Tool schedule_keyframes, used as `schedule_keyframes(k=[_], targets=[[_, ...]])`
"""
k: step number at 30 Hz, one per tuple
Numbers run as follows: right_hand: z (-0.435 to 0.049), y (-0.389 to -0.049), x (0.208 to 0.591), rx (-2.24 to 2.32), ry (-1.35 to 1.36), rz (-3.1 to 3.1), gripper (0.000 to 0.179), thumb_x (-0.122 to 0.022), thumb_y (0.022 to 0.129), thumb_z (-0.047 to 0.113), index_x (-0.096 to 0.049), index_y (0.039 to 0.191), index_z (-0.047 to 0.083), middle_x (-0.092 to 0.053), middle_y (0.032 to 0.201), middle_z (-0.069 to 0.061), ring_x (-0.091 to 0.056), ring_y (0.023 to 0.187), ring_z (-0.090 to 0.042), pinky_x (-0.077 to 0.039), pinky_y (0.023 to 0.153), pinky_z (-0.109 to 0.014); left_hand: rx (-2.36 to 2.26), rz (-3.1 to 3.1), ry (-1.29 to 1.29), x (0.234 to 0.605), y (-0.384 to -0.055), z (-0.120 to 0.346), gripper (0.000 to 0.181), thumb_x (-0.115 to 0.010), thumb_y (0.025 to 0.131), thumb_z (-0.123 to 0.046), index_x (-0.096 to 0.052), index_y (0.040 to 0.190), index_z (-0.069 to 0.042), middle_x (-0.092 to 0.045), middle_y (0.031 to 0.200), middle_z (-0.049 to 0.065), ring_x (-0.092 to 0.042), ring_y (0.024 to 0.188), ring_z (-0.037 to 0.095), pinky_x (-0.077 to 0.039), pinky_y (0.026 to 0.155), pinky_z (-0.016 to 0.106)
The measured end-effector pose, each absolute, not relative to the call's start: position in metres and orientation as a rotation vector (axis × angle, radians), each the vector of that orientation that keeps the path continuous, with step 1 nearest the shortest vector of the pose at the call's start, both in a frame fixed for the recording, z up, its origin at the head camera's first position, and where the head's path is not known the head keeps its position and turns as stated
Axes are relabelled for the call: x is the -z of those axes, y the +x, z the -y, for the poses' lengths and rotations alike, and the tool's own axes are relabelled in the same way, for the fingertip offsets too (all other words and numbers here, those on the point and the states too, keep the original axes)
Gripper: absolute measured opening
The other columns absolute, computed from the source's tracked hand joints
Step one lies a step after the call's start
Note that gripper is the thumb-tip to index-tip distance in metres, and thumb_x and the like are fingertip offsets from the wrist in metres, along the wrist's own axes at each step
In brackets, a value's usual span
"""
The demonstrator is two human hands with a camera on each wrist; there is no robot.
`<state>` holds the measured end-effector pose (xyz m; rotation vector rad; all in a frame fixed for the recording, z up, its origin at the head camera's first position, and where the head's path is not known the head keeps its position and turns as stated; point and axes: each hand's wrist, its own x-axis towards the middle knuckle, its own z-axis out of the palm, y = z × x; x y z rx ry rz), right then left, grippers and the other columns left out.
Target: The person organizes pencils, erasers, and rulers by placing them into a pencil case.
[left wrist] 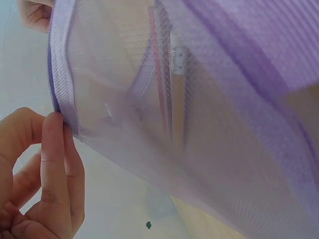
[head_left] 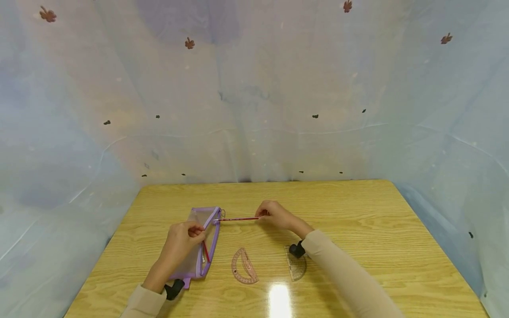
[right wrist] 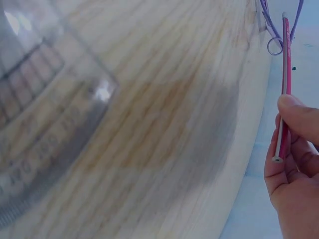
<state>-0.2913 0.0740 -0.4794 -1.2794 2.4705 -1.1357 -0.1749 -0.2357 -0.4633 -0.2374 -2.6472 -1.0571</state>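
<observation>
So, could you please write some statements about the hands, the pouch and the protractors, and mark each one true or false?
1. The right hand holds a red pencil. True.
2. The left hand touches nothing. False: it pinches the edge of the purple pouch.
3. The pink protractor and the clear protractor lie on the table. True.
4. In the head view, the pink protractor is right of the clear protractor. False: it is on the left.
5. The red pencil is completely inside the purple pouch. False: most of it shows between the right hand and the pouch.
</observation>
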Motion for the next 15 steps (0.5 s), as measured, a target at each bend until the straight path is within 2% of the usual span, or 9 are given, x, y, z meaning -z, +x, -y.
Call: schedule_keyframes(k=[15], targets=[[-0.057,-0.286,0.483,1.096,-1.255,-2.503,0.009,-0.065,0.093,-0.003,-0.070,0.101,-0.004,-0.065,0.096,-0.011,-0.061,0.085,-0.020,-0.052,0.074,-0.027,1.057,2.637,-0.233,0.463,-0.175,0.235,0.007,-0.079,0.079,0.002,-0.073,0.079,-0.001,-0.065,0.070,-0.003,-0.061,0.063,0.008,-0.052,0.055,0.022]])
